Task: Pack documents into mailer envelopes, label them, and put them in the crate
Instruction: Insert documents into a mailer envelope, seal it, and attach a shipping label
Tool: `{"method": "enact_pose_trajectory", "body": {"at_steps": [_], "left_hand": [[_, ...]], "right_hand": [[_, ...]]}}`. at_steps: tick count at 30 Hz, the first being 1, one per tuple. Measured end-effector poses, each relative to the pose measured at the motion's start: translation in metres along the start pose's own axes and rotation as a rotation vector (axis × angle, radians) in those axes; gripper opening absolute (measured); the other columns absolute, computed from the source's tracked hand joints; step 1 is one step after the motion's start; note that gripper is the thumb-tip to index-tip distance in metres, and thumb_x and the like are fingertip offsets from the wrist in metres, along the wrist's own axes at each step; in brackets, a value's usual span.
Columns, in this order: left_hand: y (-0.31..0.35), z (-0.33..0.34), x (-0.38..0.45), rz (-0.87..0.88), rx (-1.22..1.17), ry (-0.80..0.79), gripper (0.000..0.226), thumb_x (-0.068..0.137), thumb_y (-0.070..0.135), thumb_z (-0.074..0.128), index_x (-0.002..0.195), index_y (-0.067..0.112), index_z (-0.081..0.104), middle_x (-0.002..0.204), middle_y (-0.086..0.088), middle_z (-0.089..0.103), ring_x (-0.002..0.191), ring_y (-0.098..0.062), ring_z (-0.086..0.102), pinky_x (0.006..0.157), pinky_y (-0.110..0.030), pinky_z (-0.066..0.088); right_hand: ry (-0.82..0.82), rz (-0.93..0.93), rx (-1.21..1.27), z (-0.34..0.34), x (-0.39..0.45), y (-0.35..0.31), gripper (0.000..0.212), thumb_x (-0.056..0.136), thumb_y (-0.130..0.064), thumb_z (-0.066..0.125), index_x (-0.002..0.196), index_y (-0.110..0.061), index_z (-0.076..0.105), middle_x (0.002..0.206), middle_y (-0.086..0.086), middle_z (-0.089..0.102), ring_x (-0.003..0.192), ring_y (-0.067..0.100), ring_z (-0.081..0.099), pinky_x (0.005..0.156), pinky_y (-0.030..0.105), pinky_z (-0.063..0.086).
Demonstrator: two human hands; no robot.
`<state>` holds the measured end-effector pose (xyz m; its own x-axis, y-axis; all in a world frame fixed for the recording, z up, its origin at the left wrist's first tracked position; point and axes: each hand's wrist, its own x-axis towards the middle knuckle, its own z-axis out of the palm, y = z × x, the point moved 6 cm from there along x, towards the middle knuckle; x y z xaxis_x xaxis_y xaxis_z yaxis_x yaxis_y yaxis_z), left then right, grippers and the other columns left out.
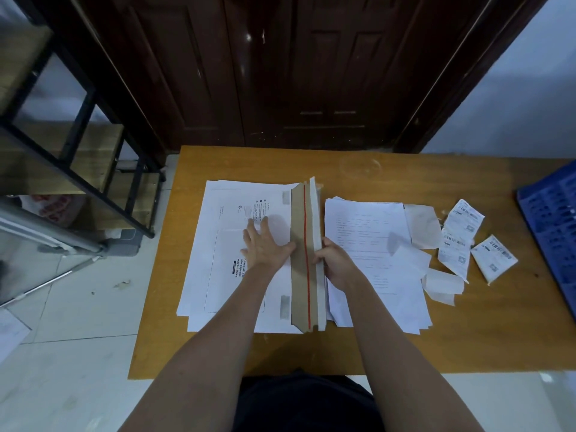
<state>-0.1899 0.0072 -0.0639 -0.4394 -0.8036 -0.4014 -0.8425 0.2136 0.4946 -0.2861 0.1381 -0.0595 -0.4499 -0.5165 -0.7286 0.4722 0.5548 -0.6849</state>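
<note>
Dark wooden door [311, 73], black shelf frame [81, 120]

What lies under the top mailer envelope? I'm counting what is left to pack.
Under the top mailer envelope, which the left hand presses flat, edges of more white sheets or envelopes stick out. How many cannot be told; the rest is covered.

The table [405, 344] was orange-brown wood with a smooth, faintly shiny top. The envelope [230, 275] was matt white card, its flap [300, 260] bare brown cardboard crossed by a thin red strip. The documents [374, 244] were plain matt paper. The crate [551, 219] was blue plastic. The door [280, 73] was dark, glossy varnished wood.
</note>
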Motion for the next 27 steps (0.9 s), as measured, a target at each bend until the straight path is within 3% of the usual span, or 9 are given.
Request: {"method": "enact_pose_trajectory", "body": {"at_steps": [5,8,12,15,18,20,22,24,27], "left_hand": [[0.004,0.000,-0.005,0.026,0.042,-0.040,0.084,0.078,0.050,0.066,0.145,0.023,0.023,0.155,-0.008,0.012,0.141,-0.032,0.017,0.106,-0.053,0.031],[0.010,-0.005,-0.008,0.091,0.075,-0.036,0.079,0.081,0.046,0.064,0.144,0.016,0.028,0.154,-0.009,0.020,0.139,-0.032,0.026,0.108,-0.049,0.035],[0.034,-0.019,-0.013,0.351,0.123,0.064,0.051,0.080,0.019,0.060,0.126,0.009,0.044,0.126,-0.011,0.052,0.109,-0.033,0.057,0.086,-0.039,0.048],[0.044,-0.025,-0.012,0.405,0.202,0.119,0.051,0.079,0.012,0.059,0.126,0.012,0.040,0.118,-0.009,0.056,0.099,-0.031,0.062,0.077,-0.037,0.051],[0.047,-0.021,-0.006,0.359,0.321,0.149,0.070,0.080,0.019,0.066,0.139,0.013,0.029,0.143,-0.009,0.042,0.129,-0.029,0.044,0.096,-0.039,0.046],[0.047,-0.018,-0.002,0.317,0.345,0.127,0.078,0.083,0.022,0.067,0.146,0.016,0.020,0.158,-0.008,0.016,0.146,-0.027,0.013,0.116,-0.046,0.020],[0.042,-0.019,0.004,0.250,0.271,0.084,0.079,0.087,0.015,0.062,0.150,0.018,0.014,0.161,-0.005,0.000,0.148,-0.029,-0.002,0.117,-0.052,0.007],[0.039,-0.019,0.007,0.232,0.209,0.033,0.073,0.092,0.007,0.052,0.151,0.020,0.012,0.161,-0.004,0.003,0.147,-0.030,0.001,0.117,-0.054,0.013],[0.040,-0.023,0.003,0.294,0.148,0.061,0.059,0.093,-0.001,0.039,0.148,0.017,0.027,0.155,-0.004,0.027,0.142,-0.026,0.024,0.111,-0.050,0.029]], "right_hand": [[-0.070,0.008,0.089,0.006,0.001,-0.007,0.052,0.077,0.019,0.035,0.123,0.002,0.053,0.112,0.017,0.059,0.106,0.032,0.055,0.101,0.046,0.043],[-0.148,-0.011,0.153,0.013,-0.004,-0.016,0.043,0.078,0.018,0.035,0.103,-0.004,0.062,0.100,0.014,0.063,0.096,0.028,0.060,0.089,0.039,0.051],[-0.201,-0.038,0.197,0.019,-0.002,-0.023,0.050,0.077,0.018,0.035,0.115,-0.003,0.059,0.106,0.013,0.065,0.103,0.029,0.059,0.092,0.038,0.050],[-0.201,-0.035,0.180,0.024,0.002,-0.028,0.046,0.074,0.018,0.035,0.099,-0.006,0.065,0.089,0.007,0.069,0.090,0.024,0.063,0.078,0.032,0.053],[-0.200,-0.020,0.113,0.029,0.005,-0.028,0.038,0.074,0.017,0.035,0.077,-0.009,0.063,0.065,-0.002,0.064,0.073,0.017,0.058,0.062,0.023,0.049],[-0.187,-0.025,0.088,0.029,0.008,-0.028,0.035,0.074,0.016,0.036,0.075,-0.009,0.059,0.063,-0.002,0.059,0.068,0.014,0.053,0.058,0.021,0.045],[-0.172,-0.019,0.076,0.027,0.011,-0.030,0.031,0.075,0.014,0.037,0.075,-0.012,0.055,0.058,-0.006,0.055,0.063,0.012,0.050,0.057,0.019,0.042],[-0.148,-0.010,0.085,0.024,0.015,-0.034,0.027,0.078,0.009,0.042,0.071,-0.016,0.053,0.059,-0.006,0.054,0.062,0.011,0.050,0.057,0.019,0.041],[-0.084,0.043,0.117,0.021,0.021,-0.037,0.003,0.082,-0.016,0.062,0.080,-0.018,0.061,0.078,-0.001,0.061,0.079,0.016,0.057,0.071,0.025,0.044]]}}
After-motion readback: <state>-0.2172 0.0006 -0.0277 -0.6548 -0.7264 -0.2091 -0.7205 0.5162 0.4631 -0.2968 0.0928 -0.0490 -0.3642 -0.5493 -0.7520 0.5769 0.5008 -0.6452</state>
